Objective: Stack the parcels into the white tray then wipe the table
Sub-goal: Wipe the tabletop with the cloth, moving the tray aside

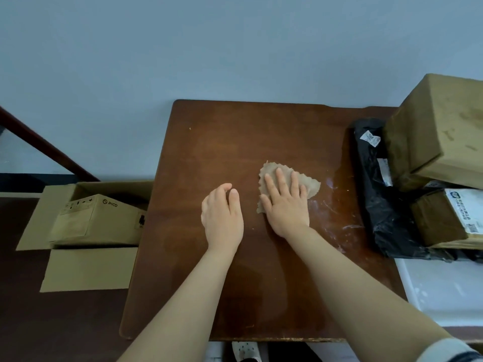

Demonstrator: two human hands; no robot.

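A dark brown wooden table seen from above, with a person's two bare forearms reaching in over its near edge. Near the table's middle lies a small tan cloth with zigzag-cut edges. The right hand lies flat on the cloth, fingers straight and slightly spread, pressing rather than gripping. The left hand sits over bare wood just beside it, fingers loosely bent, holding nothing (whether it touches the table is unclear). Pale white smears mark the wood toward the table's right side. At the table's right edge stands a white tray piled with parcels: a crumpled black plastic parcel, a large cardboard parcel tilted on top, and a smaller labelled parcel. On the floor left of the table sits an open cardboard box.
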